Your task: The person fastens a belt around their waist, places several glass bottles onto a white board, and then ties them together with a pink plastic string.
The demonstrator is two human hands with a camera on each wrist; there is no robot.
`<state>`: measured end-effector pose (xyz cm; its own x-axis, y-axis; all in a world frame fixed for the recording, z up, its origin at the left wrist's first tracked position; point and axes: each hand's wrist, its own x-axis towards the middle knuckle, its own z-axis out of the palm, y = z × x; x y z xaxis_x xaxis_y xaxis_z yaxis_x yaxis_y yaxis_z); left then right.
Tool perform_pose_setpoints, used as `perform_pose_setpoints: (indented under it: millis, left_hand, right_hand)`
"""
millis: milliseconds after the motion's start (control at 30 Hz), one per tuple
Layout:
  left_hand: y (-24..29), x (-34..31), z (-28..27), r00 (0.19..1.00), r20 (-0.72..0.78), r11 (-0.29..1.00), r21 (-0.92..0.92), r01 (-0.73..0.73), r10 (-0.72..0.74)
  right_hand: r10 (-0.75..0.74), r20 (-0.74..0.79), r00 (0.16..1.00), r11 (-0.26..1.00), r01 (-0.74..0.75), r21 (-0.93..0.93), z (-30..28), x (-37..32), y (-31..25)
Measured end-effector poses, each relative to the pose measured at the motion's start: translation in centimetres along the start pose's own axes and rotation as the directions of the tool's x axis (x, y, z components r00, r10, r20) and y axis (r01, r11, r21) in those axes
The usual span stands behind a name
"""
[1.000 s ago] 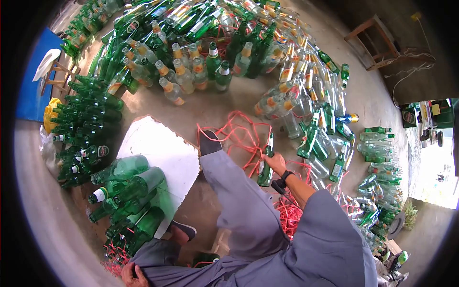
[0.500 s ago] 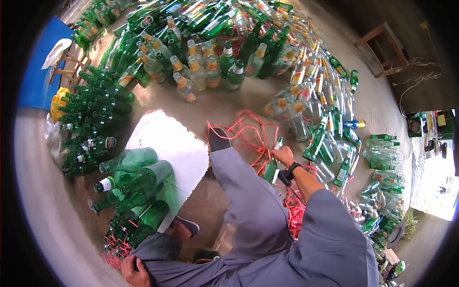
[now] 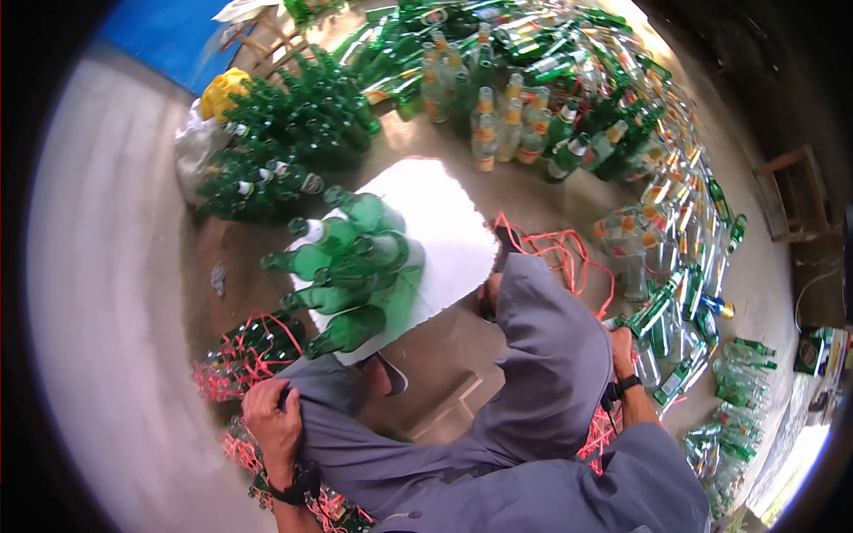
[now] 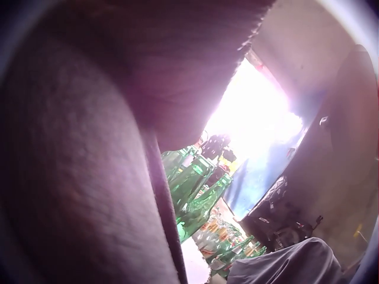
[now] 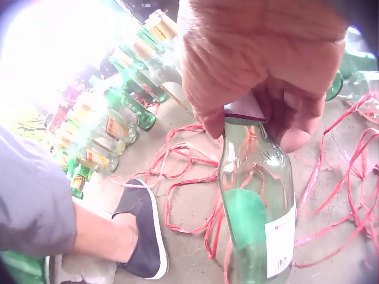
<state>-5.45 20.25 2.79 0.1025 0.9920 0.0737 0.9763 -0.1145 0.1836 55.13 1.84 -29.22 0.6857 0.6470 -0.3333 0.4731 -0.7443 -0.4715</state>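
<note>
My right hand (image 3: 623, 350) grips a green glass bottle (image 5: 257, 189) by its neck, fingers and thumb around a pale neck label. In the right wrist view the bottle hangs base down, a white label low on its side. From the head the right knee hides most of it. My left hand (image 3: 274, 419) rests on the left knee with nothing in it. Several green bottles (image 3: 369, 258) stand grouped on a white board (image 3: 453, 226) in front of that knee.
Red plastic twine (image 3: 564, 253) lies in loops on the floor by the right foot. Green bottles (image 3: 293, 133) crowd the far left. A big pile of clear and green bottles (image 3: 684, 178) curves from the back to the right. A twine-tied bundle (image 3: 253, 351) sits near the left hand.
The head view has swung left, so the board and its bottles appear further right. My right hand has drawn the bottle back beside the right knee. My left hand stays on the knee.
</note>
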Motion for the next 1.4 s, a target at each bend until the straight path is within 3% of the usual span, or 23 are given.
perform_pose_setpoints:
  millis: [67, 133, 200, 267, 300, 400, 467, 500, 667, 800, 867, 967, 1133, 1200, 1267, 1300, 1333, 1400]
  left_hand:
    - [0.0, -0.1, -0.1, 0.999, 0.001, 0.999, -0.009, -0.032, 0.032]
    - [-0.1, -0.3, -0.3, 1.000, -0.017, 1.000, -0.016, -0.017, 0.017]
    - [-0.3, -0.7, -0.5, 0.998, -0.020, 0.998, 0.002, -0.063, 0.063]
    - [-0.7, -1.1, -0.7, 0.998, -0.029, 0.999, 0.000, -0.049, 0.049]
    - [-1.0, -1.4, -0.5, 0.997, -0.034, 0.998, 0.008, -0.065, 0.065]
    - [-1.7, -2.0, -0.5, 0.993, -0.064, 0.995, 0.003, -0.099, 0.099]
    - [-1.7, -2.3, -0.7, 0.989, -0.080, 0.992, -0.002, -0.128, 0.127]
    - [-1.9, -2.5, -0.7, 0.989, -0.090, 0.992, -0.009, -0.122, 0.121]
    - [-2.5, -3.5, -0.8, 0.984, -0.126, 0.992, -0.013, -0.128, 0.125]
    - [-2.7, -4.2, -0.9, 0.982, -0.158, 0.993, -0.045, -0.109, 0.101]
    - [-2.9, -4.4, -0.9, 0.981, -0.167, 0.993, -0.051, -0.111, 0.101]
    - [-3.0, -4.9, -1.1, 0.978, -0.187, 0.993, -0.057, -0.102, 0.090]
    - [-3.4, -5.3, -1.1, 0.976, -0.201, 0.992, -0.083, -0.097, 0.078]
    - [-3.9, -5.4, -0.9, 0.977, -0.203, 0.993, -0.083, -0.086, 0.067]
    - [-3.8, -5.5, -0.9, 0.974, -0.214, 0.992, -0.092, -0.092, 0.070]
    - [-3.8, -5.6, -1.0, 0.972, -0.223, 0.992, -0.085, -0.094, 0.073]
    - [-3.8, -5.6, -1.0, 0.973, -0.224, 0.993, -0.083, -0.084, 0.064]
    - [-3.8, -5.7, -1.1, 0.974, -0.218, 0.993, -0.082, -0.081, 0.061]
  right_hand:
    - [-0.108, -0.024, 0.994, 0.994, 0.108, 0.003, -1.8, -0.7, -2.0]
    - [0.001, -0.051, 0.999, 1.000, -0.002, -0.028, -4.1, -1.6, -5.9]
    - [0.000, -0.042, 0.999, 1.000, 0.000, 0.002, -6.6, -2.2, -8.9]
    - [-0.115, -0.138, 0.984, 0.990, 0.125, 0.062, -8.4, -2.1, -10.8]
    - [-0.106, -0.117, 0.987, 0.993, 0.112, 0.043, -10.0, -2.2, -12.4]
    - [-0.321, -0.226, 0.920, 0.938, 0.341, 0.058, -13.8, -2.1, -15.5]
    - [-0.351, -0.241, 0.905, 0.895, 0.400, 0.197, -16.6, -2.5, -18.8]
    - [-0.388, -0.256, 0.886, 0.900, 0.423, 0.101, -18.7, -4.0, -22.2]
    - [-0.560, -0.291, 0.776, 0.788, 0.607, 0.102, -23.2, -8.6, -32.5]
    - [-0.598, -0.292, 0.746, 0.662, 0.665, 0.345, -22.9, -10.5, -37.2]
    - [-0.640, -0.181, 0.747, 0.678, 0.660, 0.325, -23.1, -11.8, -39.7]
    - [-0.705, -0.178, 0.687, 0.608, 0.714, 0.347, -21.6, -12.7, -41.7]
    - [-0.842, -0.011, 0.539, 0.522, 0.820, 0.235, -19.9, -14.9, -44.5]
    - [-0.850, 0.066, 0.523, 0.520, 0.814, 0.259, -19.1, -15.9, -45.3]
    - [-0.868, 0.073, 0.492, 0.476, 0.778, 0.410, -17.5, -16.7, -45.9]
    - [-0.811, 0.174, 0.559, 0.571, 0.688, 0.449, -17.1, -17.5, -46.5]
    - [-0.814, 0.181, 0.551, 0.567, 0.689, 0.451, -16.1, -17.5, -46.5]
    - [-0.883, 0.157, 0.442, 0.464, 0.775, 0.429, -13.4, -17.1, -46.0]
